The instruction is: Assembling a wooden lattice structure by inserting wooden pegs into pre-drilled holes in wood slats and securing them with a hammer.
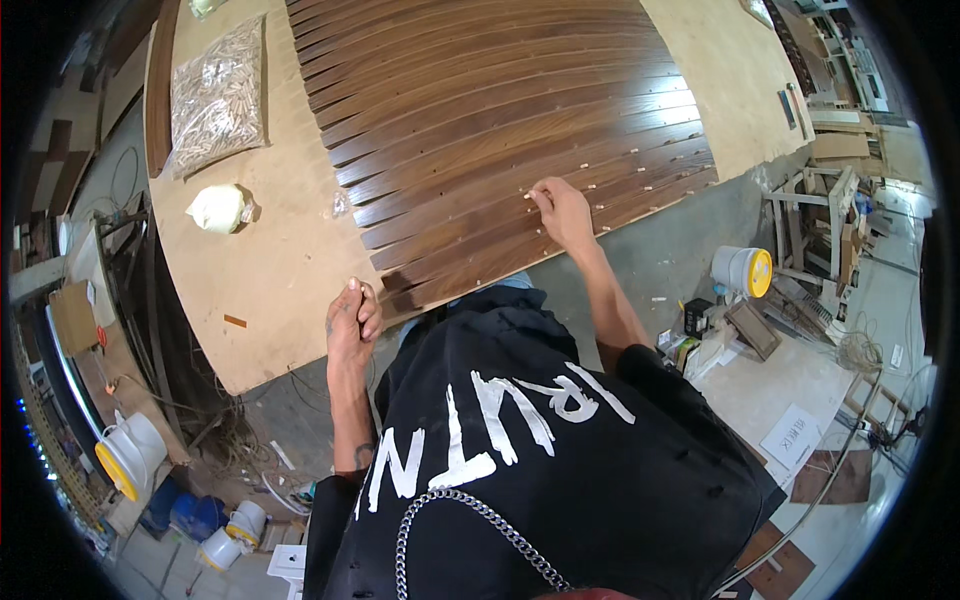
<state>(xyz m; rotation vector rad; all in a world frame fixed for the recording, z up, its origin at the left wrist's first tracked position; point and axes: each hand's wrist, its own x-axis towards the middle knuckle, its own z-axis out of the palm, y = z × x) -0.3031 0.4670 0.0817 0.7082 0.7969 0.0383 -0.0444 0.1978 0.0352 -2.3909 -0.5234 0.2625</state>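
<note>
Head view, looking down over the workbench [300, 280], a bare plywood top.

Right hand [562, 212]: reaches out to the near rows of dark walnut-coloured slats [500, 130], which lie fanned side by side across the far and right part of the bench. Fingertips pinched together on a small pale wooden dowel [530, 196] at a slat edge; a grip closed on the peg, as far as the view shows. More pale pegs already stand out of the slat edges further right.

Left hand [352, 322]: curled into a loose fist at the near bench edge, just beside the nearest slat end. Whether it holds spare pegs, cannot tell.

Far left on the bench: clear bag of dowels [217, 95]; nearer, a small white bundle [220, 208].

Judgement: step in hand is seating a peg into an edge hole. Next move calls for lining the peg straight with the hole and pressing it home, then a fresh peg for the neighbouring hole.
</note>
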